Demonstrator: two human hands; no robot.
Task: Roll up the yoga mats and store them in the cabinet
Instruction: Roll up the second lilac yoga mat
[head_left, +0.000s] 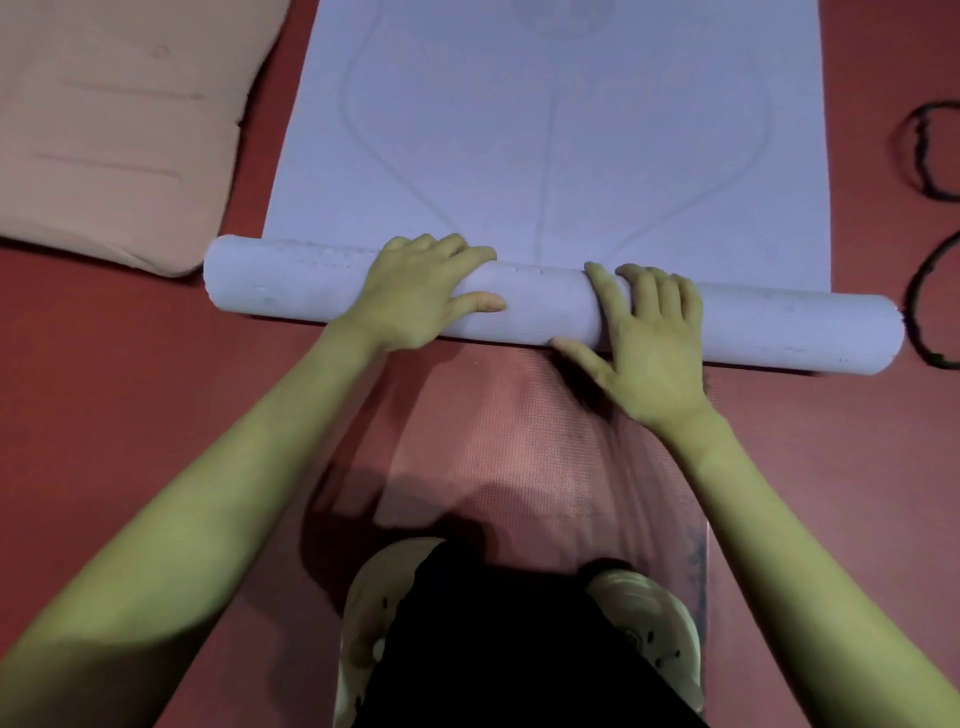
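- A pale lavender yoga mat lies on a red floor, its near end wound into a roll that runs across the view, slightly slanted.
- The left hand rests on top of the roll left of its middle, fingers spread over it and thumb pointing right.
- The right hand presses on the roll just right of its middle, fingers straight, thumb at the roll's near edge.
- A peach cushion lies at the far left, beside the mat's left edge.
- A dark strap lies looped on the floor at the right edge.
- Light shoes and dark trousers show at the bottom.
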